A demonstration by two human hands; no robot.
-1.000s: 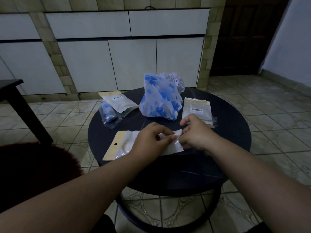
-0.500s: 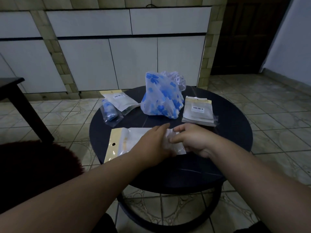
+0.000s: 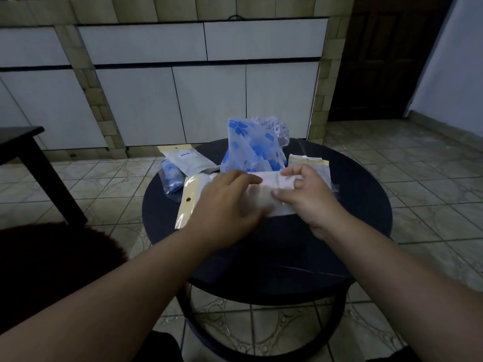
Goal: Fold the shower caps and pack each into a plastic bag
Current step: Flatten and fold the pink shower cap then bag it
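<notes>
A clear plastic bag (image 3: 188, 198) with a tan header strip and a punched hole lies across the middle of the round dark table (image 3: 366, 212), a pale folded shower cap inside it. My left hand (image 3: 230, 202) rests flat on the bag's middle, fingers fairly straight. My right hand (image 3: 305, 197) pinches the bag's open right end between thumb and fingers. Behind them a loose shower cap (image 3: 251, 150) with blue flowers stands in a heap, a second patterned cap (image 3: 277, 129) behind it.
A packed bag holding a blue cap (image 3: 171, 177) and a flat labelled bag (image 3: 187, 159) lie at the table's back left. More empty bags (image 3: 308, 162) sit at the back right. A dark table (image 3: 28, 158) stands left, a dark red cushion (image 3: 52, 259) near left, white cabinets behind.
The bag has shifted away from me towards the loose cap. My left hand flattened onto it and my right hand opened wider round the bag's mouth.
</notes>
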